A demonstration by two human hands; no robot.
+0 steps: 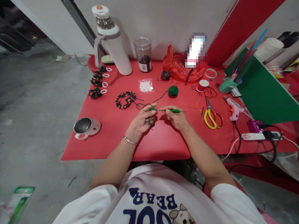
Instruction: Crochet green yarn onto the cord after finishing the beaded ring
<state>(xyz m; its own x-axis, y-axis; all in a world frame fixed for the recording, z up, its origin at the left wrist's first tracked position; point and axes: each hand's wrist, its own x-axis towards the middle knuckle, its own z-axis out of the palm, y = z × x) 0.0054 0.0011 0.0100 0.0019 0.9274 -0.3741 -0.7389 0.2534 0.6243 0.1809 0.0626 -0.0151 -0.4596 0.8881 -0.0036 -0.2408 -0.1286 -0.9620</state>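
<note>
My left hand (pixel 144 119) pinches green yarn (pixel 151 122), which loops round its fingers and hangs below them. From there a strand runs up to a green yarn ball (pixel 173 91). My right hand (pixel 175 116) grips a crochet hook with a green handle (pixel 175 111), its thin metal tip pointing at the yarn in my left fingers. Whether the tip is inside a loop is too small to tell. Left of my hands lies a multicoloured crocheted strip (pixel 125 100), curled into a ring. A bag of white beads (pixel 146 86) lies beyond them.
A mug (pixel 87 127) stands at the left, below several crocheted pieces with beads (pixel 95 92). Behind are a white bottle (pixel 116 46), a clear jar (pixel 143 54) and a red plastic bag (pixel 175 63). Yellow-handled scissors (pixel 210 118), a glue gun (pixel 233 107) and a power strip (pixel 254 136) lie right.
</note>
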